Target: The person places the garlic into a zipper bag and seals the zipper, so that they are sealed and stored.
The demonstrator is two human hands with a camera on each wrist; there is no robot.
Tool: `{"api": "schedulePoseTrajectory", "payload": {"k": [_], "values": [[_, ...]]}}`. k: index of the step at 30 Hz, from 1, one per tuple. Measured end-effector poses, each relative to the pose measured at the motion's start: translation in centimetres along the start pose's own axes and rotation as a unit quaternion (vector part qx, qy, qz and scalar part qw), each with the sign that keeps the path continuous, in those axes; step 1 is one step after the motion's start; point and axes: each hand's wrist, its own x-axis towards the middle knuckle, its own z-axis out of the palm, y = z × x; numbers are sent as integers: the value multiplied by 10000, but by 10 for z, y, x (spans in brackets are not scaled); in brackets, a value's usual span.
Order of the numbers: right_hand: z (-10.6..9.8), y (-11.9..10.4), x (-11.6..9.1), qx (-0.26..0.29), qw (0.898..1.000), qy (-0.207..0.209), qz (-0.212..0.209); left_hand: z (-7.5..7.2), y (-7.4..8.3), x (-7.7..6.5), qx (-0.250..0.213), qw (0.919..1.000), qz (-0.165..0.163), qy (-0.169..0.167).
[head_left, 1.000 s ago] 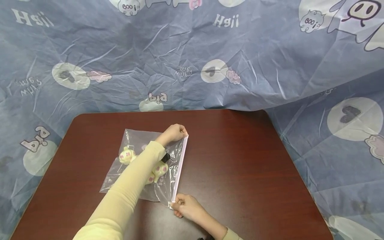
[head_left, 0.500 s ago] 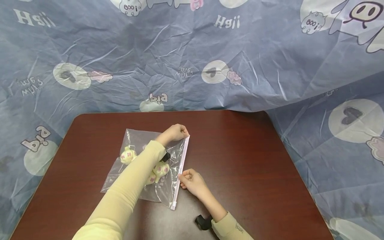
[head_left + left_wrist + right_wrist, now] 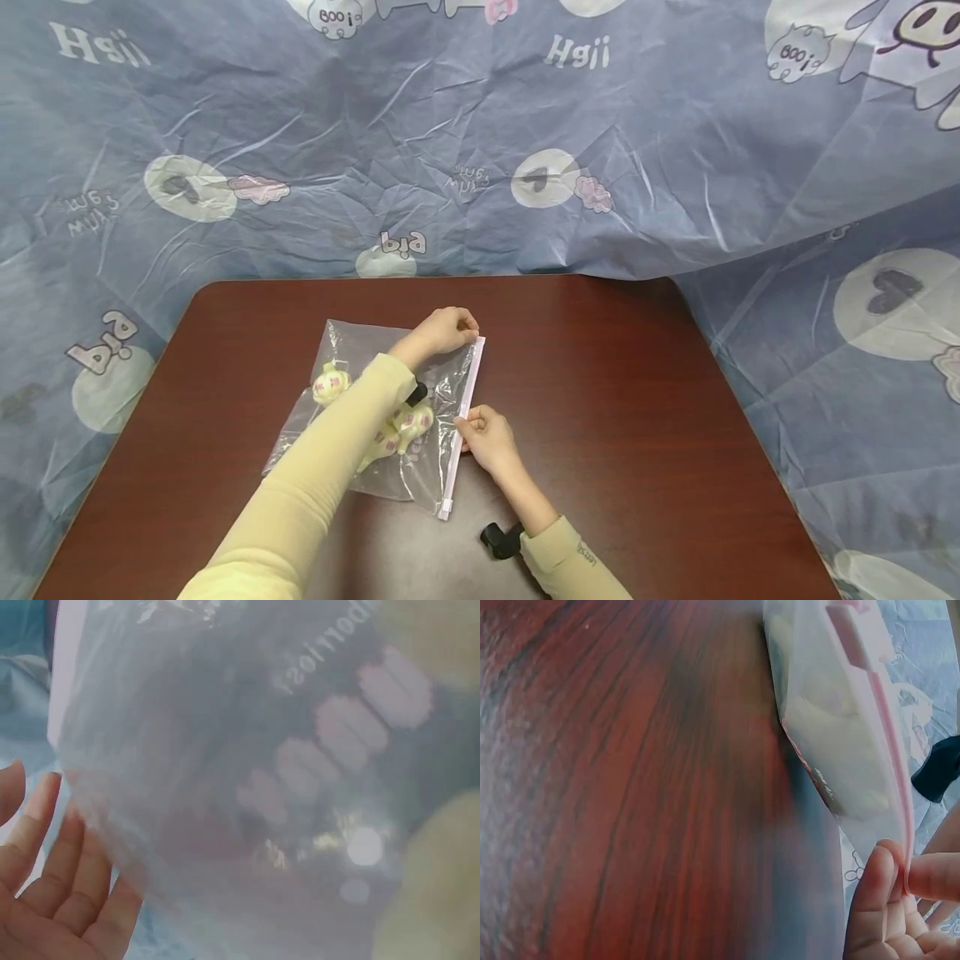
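Observation:
A clear plastic slider zip bag (image 3: 360, 342) lies across the table with its pink zip strip (image 3: 470, 379) on the right. Several pale yellow rounded bundles with pink marks (image 3: 332, 383) are inside it, partly covered by the left sleeve. My left hand (image 3: 448, 327) pinches the bag's far corner by the end of the strip; in the left wrist view its fingers (image 3: 71, 874) curve at the bag's edge. Midway along the strip, my right hand (image 3: 489, 439) pinches it between thumb and finger. The slider (image 3: 447, 506) sits at the strip's near end.
The brown wooden table (image 3: 622, 433) extends right of the bag. A blue printed sheet (image 3: 465, 125) hangs behind and beside it. Black wrist cameras, one at the right cuff (image 3: 498, 542), stick out from both wrists.
My right hand has moved from the bag's near corner with the slider up along the strip to its middle. The left hand keeps its grip on the far corner.

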Motion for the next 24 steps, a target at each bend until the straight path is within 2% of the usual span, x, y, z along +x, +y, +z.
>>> {"api": "schedulePoseTrajectory", "payload": {"k": [7, 11, 14, 19, 24], "values": [[-2, 4, 5, -210, 9995, 195, 128, -17, -2, -14, -216, 9993, 112, 267], [-3, 6, 8, -408, 9985, 298, 233, -28, -6, -29, -447, 9984, 164, 317], [-6, 7, 10, -553, 9975, 383, 236, -37, -14, -43, -534, 9976, 161, 420], [-10, 6, 14, -739, 9955, 531, 266, -51, -40, -73, -660, 9952, -32, 727], [-12, 9, 17, -937, 9933, 618, 260, -56, -81, -109, -691, 9904, -602, 1035]]}}
